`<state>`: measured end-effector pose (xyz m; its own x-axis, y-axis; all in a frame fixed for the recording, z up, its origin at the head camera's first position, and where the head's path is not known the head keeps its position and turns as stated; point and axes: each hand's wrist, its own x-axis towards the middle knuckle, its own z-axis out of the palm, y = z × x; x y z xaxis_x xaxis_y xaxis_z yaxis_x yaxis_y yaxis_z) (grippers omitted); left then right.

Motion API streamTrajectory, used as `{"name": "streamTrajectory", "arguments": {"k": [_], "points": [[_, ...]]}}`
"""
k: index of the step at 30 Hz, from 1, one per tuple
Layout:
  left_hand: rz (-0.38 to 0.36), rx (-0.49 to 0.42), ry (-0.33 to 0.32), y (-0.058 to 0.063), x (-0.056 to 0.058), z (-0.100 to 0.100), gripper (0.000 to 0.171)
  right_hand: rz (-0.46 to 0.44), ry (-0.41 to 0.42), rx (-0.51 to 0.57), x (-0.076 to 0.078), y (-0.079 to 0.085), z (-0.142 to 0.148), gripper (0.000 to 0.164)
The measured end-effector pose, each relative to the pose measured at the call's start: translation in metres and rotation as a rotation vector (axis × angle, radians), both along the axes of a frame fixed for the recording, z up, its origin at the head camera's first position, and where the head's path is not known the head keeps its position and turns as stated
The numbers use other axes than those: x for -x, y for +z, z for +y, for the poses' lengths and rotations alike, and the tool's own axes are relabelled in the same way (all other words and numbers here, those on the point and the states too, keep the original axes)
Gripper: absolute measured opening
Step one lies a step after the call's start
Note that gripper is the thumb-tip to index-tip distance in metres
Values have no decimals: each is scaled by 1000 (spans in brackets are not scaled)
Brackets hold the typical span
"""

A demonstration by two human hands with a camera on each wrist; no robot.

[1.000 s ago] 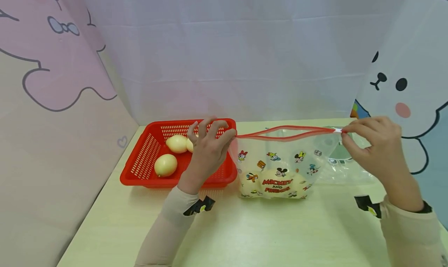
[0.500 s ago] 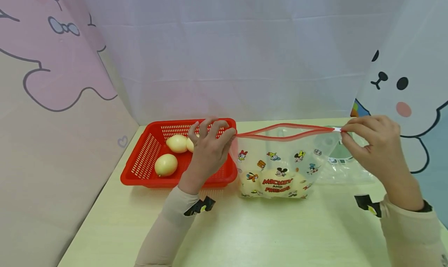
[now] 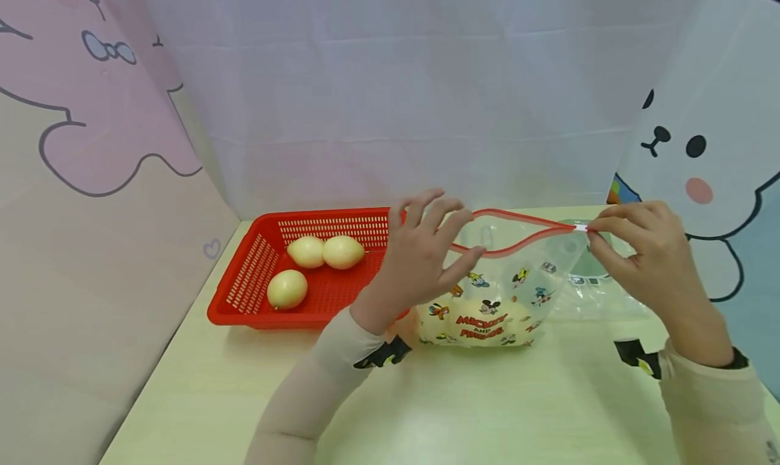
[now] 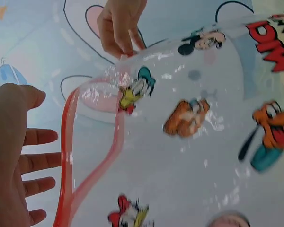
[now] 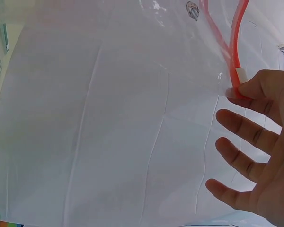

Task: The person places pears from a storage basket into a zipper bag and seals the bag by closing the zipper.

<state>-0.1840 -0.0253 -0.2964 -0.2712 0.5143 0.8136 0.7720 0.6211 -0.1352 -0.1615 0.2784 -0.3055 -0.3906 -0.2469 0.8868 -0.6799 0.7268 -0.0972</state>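
Note:
A clear zip bag (image 3: 518,296) printed with cartoon figures stands on the table, its red-edged mouth parted. Pale yellow contents show through its lower part. At the bag's right corner, my right hand (image 3: 648,252) pinches the red strip beside the white slider (image 3: 581,228); in the right wrist view, thumb and index finger meet there while the other fingers are spread. My left hand (image 3: 420,258) is over the bag's left side with fingers spread. The left wrist view has the fingers (image 4: 40,160) beside the red rim (image 4: 66,142); whether they touch it, I cannot tell.
A red slotted basket (image 3: 244,275) at the left holds three pale yellow, onion-like rounds (image 3: 288,290). Behind the bag, to the right, lies another clear plastic bag (image 3: 600,302) with a green print. Cloth walls with cartoon animals (image 3: 390,99) border the table (image 3: 463,411).
My left hand has let go of the bag's left corner and moved right, fingers spreading. The bag's mouth has widened. My right hand keeps its pinch, barely shifted.

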Motion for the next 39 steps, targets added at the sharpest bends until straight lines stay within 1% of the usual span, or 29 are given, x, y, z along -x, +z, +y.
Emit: {"name": "streamTrajectory", "arguments": {"k": [3,6,8,12,15,19,24,28,31,34,39], "points": [[33,79,32,3,-3,19,36,-5,-1,2,-1,0,-1,64],[54,154,75,5,-2,38,37,-9,-10,2,-2,-1,-1,65],[54,192,102,5,0,50,36,-9,-14,0,-2,-1,-1,65],[39,235,136,6,3,70,32,-3,-7,-5,-2,-1,-1,66],[27,254,147,6,6,83,30,3,0,-4,-1,-2,-1,65],[31,276,149,5,10,95,27,14,11,2,-1,-3,-2,63],[52,295,145,2,11,104,27,30,42,9,0,-3,-4,60],[74,281,140,0,12,106,27,35,62,24,0,-3,-7,60],[70,273,132,-1,13,106,25,42,70,26,0,-3,-9,60],[67,281,138,-1,13,106,25,42,70,23,1,-3,-10,60],[55,312,139,-1,11,105,27,41,62,15,0,-3,-10,61]]}}
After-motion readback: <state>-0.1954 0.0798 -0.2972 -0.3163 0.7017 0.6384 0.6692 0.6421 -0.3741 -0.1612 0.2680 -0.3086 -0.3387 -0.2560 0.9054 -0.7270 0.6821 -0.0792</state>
